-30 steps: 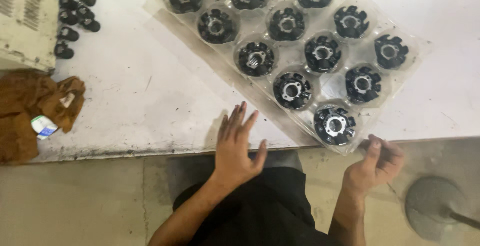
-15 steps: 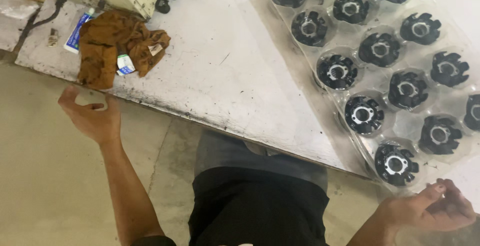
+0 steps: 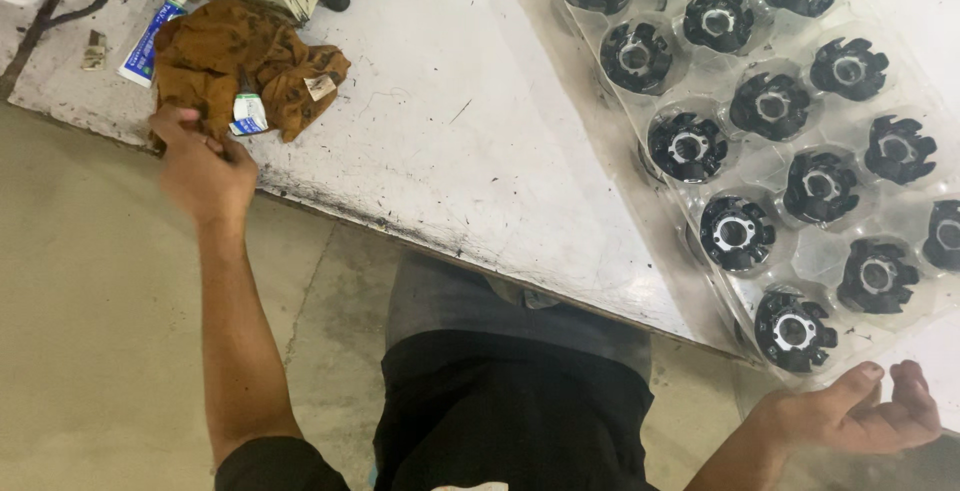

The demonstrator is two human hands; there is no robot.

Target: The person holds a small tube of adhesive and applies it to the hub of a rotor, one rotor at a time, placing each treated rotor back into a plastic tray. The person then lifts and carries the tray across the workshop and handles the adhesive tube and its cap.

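Our left hand (image 3: 203, 166) pinches the brown rag (image 3: 235, 63) at its 7 o'clock edge. Our right hand (image 3: 862, 413) hangs loosely curled, empty, at the clear tray's (image 3: 700, 236) 5 o'clock corner.

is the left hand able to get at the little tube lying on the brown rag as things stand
Probably yes. The left hand is already at the table's edge against the brown rag, and the small tube lies on top right beside the fingers, with nothing covering it or standing between them.
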